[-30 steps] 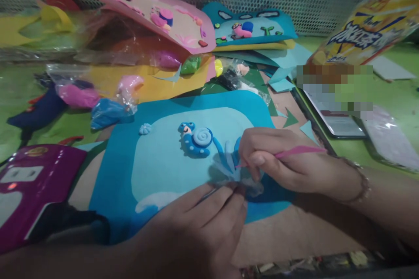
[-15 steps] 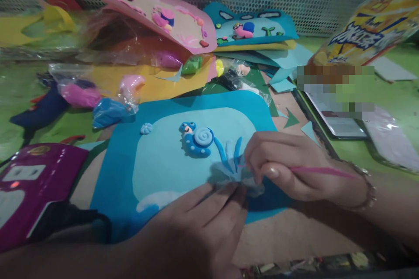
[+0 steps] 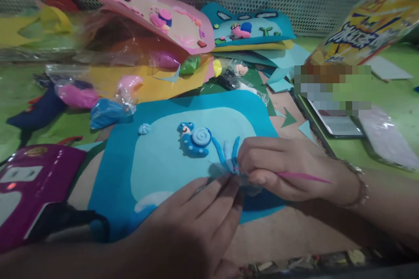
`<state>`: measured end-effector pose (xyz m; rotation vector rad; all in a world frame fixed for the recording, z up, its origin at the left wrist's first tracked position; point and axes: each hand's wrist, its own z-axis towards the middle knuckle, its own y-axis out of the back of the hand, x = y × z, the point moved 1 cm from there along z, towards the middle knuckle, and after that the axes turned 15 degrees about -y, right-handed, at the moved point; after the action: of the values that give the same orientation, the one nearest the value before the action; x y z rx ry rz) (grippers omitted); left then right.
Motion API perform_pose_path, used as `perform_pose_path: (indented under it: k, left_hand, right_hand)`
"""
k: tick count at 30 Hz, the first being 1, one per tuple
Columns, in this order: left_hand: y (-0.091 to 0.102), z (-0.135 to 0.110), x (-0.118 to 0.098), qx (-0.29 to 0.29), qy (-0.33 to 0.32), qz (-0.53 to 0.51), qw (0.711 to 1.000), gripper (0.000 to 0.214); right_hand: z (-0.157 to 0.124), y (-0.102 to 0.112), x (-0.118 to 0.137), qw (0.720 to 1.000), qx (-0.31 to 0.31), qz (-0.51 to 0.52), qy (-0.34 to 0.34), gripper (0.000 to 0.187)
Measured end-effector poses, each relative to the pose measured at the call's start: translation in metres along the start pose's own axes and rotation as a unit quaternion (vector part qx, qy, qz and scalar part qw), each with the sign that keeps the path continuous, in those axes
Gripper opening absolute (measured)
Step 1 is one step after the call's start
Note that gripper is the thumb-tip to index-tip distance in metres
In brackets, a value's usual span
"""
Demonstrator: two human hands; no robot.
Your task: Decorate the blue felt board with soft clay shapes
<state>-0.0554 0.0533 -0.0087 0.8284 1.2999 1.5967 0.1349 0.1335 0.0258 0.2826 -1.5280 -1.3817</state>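
My right hand (image 3: 284, 168) is closed round a slim pink clay modelling tool (image 3: 304, 176); its tip meets the base of blue clay leaves (image 3: 220, 153). My left hand (image 3: 203, 213) lies over the card's near part, fingers stretched out, fingertips at the foot of those leaves. Around the fingertips shows a translucent whitish piece (image 3: 250, 186), partly covered; I cannot tell its material. The blue card (image 3: 113, 178) with a pale blue centre also bears a blue clay snail (image 3: 195, 139), a small clay shell shape (image 3: 144, 129) and a white-and-blue clay strip (image 3: 150, 202).
Bagged clay, pink (image 3: 78, 96) and blue (image 3: 106, 113), lies left. A purple power box (image 3: 62, 174) sits nearer. Behind stand a pink clay picture (image 3: 183, 0) and a teal one (image 3: 288, 28). On the right are a yellow package (image 3: 369, 22), a phone (image 3: 343, 126) and paper scraps (image 3: 288, 117).
My right hand and the pink tool have shifted slightly left and down, with the tool's tip closer to the leaves' base. My left hand stays nearly in place.
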Motion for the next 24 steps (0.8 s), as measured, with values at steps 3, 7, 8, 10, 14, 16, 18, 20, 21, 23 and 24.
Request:
perform_pose_path:
  k: [3,7,8,10,14,16,18,20,21,23,24]
  left_hand:
    - [0.0,-0.001,0.001,0.002,-0.003,-0.018,1.0,0.051]
    - [-0.003,-0.003,0.003,0.0,-0.003,-0.031,1.0,0.055]
    - [-0.004,-0.003,0.003,0.0,-0.009,-0.025,1.0,0.054]
    - [-0.006,-0.003,0.004,0.003,-0.025,-0.002,1.0,0.047]
    - [-0.008,-0.003,0.006,0.015,-0.036,0.039,0.998,0.038]
    - [-0.007,-0.003,0.006,0.021,-0.035,0.046,0.998,0.037]
    - [-0.005,-0.004,0.006,0.014,-0.037,0.042,0.998,0.04]
    - [-0.002,-0.004,0.004,-0.001,-0.045,0.034,0.998,0.046]
    - [0.0,-0.003,0.004,-0.005,-0.049,0.031,0.998,0.049]
    - [0.002,-0.002,0.002,-0.005,-0.048,0.027,0.998,0.047]
    - [0.003,-0.002,0.001,-0.003,-0.044,0.027,0.999,0.043]
  right_hand:
    - [-0.002,0.001,-0.004,0.998,-0.049,0.037,0.004,0.039]
    - [-0.001,0.002,-0.014,0.994,-0.108,-0.024,0.024,0.038]
    - [-0.001,0.003,-0.017,0.991,-0.105,-0.065,0.04,0.038]
    - [0.0,0.005,-0.021,0.983,-0.079,-0.144,0.086,0.036]
    - [0.0,0.011,-0.023,0.971,-0.004,-0.204,0.129,0.032]
    - [-0.001,0.012,-0.022,0.969,0.02,-0.202,0.14,0.031]
    - [-0.002,0.012,-0.021,0.968,0.038,-0.197,0.15,0.031]
    - [-0.002,0.011,-0.021,0.968,0.059,-0.194,0.15,0.03]
    - [-0.001,0.01,-0.02,0.967,0.07,-0.194,0.15,0.03]
    - [-0.001,0.009,-0.02,0.966,0.086,-0.194,0.148,0.03]
    - [-0.001,0.008,-0.019,0.966,0.088,-0.194,0.147,0.03]
